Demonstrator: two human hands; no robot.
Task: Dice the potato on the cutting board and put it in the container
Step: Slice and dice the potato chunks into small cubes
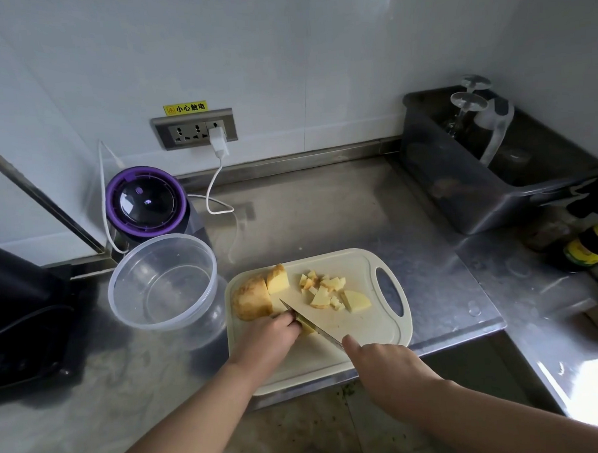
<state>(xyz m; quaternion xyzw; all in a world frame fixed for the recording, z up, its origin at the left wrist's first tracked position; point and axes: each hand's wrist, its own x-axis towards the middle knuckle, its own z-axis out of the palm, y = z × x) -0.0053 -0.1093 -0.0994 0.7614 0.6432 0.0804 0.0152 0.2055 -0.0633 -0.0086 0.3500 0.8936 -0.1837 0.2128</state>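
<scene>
Left of the cutting board (363, 326), the container (138, 267) sits empty; our left hand (266, 334), fingers curled, pins a potato piece (307, 327) against the knife (324, 334) gripped by our right hand (382, 363). One slip could nick those fingertips.

- The cutting board (363, 329) lies on the counter (324, 208), with the container (161, 240) just beside its left edge.
- On the board, potato chunks (254, 298) lie left and diced pieces (322, 288) right.
- A bin (460, 192) stands behind, far right.
</scene>
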